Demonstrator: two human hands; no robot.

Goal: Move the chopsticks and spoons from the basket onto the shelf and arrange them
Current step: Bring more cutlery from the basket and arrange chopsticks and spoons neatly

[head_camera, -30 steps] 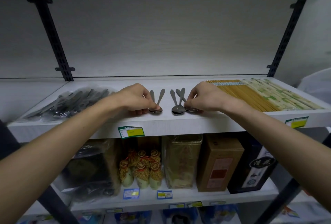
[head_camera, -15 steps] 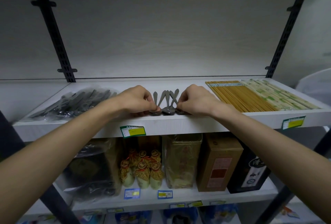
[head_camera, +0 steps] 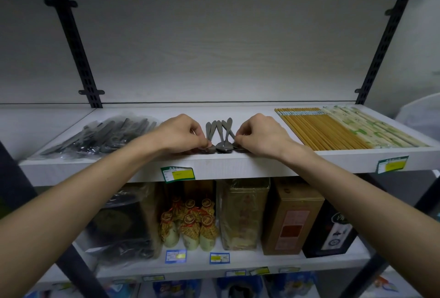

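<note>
Left hand [head_camera: 181, 134] and right hand [head_camera: 262, 137] pinch the metal spoons [head_camera: 220, 136] with curled fingertips at the shelf [head_camera: 238, 164] near edge. Chopsticks [head_camera: 323, 128] lie right.

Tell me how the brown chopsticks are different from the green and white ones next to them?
The brown chopsticks look bare and plain brown; the green and white chopsticks look wrapped in pale printed sleeves. The brown ones lie nearer the spoons; the green and white ones lie at the shelf's right end. Both lie flat, side by side.
</note>
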